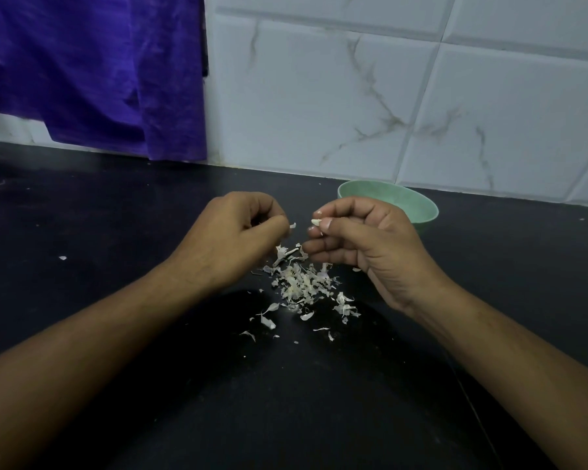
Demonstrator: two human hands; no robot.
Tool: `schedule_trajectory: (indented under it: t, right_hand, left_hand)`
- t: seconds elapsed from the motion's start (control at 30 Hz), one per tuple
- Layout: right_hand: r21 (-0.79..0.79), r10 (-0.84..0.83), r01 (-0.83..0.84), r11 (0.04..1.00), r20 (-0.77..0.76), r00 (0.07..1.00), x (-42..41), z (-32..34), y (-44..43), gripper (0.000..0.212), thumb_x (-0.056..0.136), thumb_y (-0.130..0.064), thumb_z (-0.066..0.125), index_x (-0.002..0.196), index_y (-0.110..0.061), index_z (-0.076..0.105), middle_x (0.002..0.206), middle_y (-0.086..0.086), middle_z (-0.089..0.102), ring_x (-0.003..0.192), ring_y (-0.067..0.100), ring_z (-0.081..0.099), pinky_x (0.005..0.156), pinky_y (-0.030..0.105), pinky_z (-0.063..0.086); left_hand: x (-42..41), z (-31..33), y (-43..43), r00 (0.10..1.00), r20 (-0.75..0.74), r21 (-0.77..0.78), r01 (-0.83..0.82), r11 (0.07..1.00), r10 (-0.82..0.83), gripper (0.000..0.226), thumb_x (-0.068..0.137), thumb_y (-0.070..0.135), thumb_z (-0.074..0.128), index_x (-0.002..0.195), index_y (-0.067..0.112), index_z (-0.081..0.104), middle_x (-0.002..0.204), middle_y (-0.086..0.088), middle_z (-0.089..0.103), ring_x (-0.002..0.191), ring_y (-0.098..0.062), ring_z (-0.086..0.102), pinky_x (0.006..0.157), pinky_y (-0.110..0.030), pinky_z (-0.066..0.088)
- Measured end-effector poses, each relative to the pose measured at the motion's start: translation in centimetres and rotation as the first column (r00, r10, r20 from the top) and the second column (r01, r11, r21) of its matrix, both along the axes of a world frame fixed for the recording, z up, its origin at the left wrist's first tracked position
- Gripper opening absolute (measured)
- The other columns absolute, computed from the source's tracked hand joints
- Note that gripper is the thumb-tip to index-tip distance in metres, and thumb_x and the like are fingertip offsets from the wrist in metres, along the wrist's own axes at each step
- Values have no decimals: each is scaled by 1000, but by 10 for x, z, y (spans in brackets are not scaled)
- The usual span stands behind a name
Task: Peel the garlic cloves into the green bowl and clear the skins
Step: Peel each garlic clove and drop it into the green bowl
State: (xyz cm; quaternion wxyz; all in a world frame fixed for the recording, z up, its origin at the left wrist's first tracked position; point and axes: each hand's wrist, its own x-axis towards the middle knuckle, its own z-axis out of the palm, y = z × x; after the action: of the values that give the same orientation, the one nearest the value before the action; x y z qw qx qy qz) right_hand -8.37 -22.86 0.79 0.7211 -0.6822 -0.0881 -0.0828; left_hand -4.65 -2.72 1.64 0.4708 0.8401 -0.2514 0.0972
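Both hands hover above the black counter (99, 215), a little apart. My right hand (360, 242) pinches a small pale garlic clove (316, 222) between thumb and forefinger. My left hand (231, 235) has its fingers curled and pinches a scrap of skin (292, 225) at the fingertips. A heap of white garlic skins (302, 283) lies on the counter below and between the hands. The green bowl (411, 205) stands behind my right hand, partly hidden by it; its contents cannot be seen.
A purple cloth (92, 69) hangs over the wall at the back left, down to the counter. White marbled tiles (387, 96) cover the wall behind. Stray skin flakes (63, 257) dot the counter to the left.
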Motion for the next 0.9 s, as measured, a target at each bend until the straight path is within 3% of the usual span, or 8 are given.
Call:
schedule_trajectory:
  t: [0.17, 0.37, 0.47, 0.57, 0.7, 0.8, 0.9]
  right_hand:
    - [16, -10, 10, 1000, 4, 1000, 0, 1, -2, 13, 93, 5, 66, 104, 1, 70, 87, 18, 74, 78, 30, 75, 71, 34, 63]
    - [7, 5, -5, 1000, 20, 1000, 0, -1, 0, 17, 87, 8, 72, 103, 3, 69, 87, 24, 72, 79, 30, 76, 72, 36, 64]
    - [-5, 2, -2, 1000, 29, 1000, 0, -1, 0, 15, 89, 7, 71, 102, 2, 67, 89, 26, 72, 77, 29, 76, 71, 35, 64]
    - [-23, 7, -7, 1000, 26, 1000, 1, -2, 0, 11, 93, 4, 68, 103, 1, 69, 92, 22, 75, 80, 31, 76, 74, 38, 65]
    - [-23, 4, -4, 1000, 23, 1000, 2, -3, -1, 12, 93, 3, 68, 104, 1, 70, 89, 19, 75, 80, 31, 76, 77, 41, 65]
    - [-19, 9, -9, 1000, 26, 1000, 1, -3, 1, 17, 87, -1, 75, 103, 2, 70, 85, 19, 74, 78, 29, 75, 77, 41, 65]
    - [-16, 2, -2, 1000, 17, 1000, 1, -4, 2, 32, 76, -15, 82, 100, 1, 70, 85, 19, 74, 74, 27, 74, 72, 39, 64]
  left_hand:
    - [4, -4, 2, 998, 62, 44, 6, 999, -9, 30, 102, 32, 62, 74, 23, 70, 71, 3, 74, 67, -12, 72, 73, -46, 61]
    - [5, -5, 1, 997, 82, 92, -21, 996, 13, 26, 89, 36, 80, 72, 21, 67, 61, 6, 68, 52, 0, 58, 54, -14, 43]
    - [8, -5, 2, 997, 77, 75, -17, 997, 11, 21, 83, 20, 84, 75, 22, 64, 73, 1, 72, 65, -10, 68, 66, -32, 58]
    - [8, -4, 3, 997, 59, 17, 48, 999, -49, 18, 85, 9, 65, 76, 25, 68, 79, 1, 75, 74, -22, 72, 76, -49, 60]
    - [7, -3, 1, 991, -36, -58, 126, 990, -128, 29, 83, 19, 46, 81, 25, 74, 80, -4, 75, 79, -28, 73, 81, -56, 60]
    - [8, -7, -1, 986, -21, -38, 165, 986, -166, 25, 95, 39, 55, 95, 24, 75, 83, -6, 75, 79, -31, 72, 79, -57, 59]
    - [4, -10, -3, 981, 26, -31, 193, 981, -192, 34, 91, 60, 65, 96, 27, 73, 83, -4, 74, 78, -33, 70, 73, -56, 60]
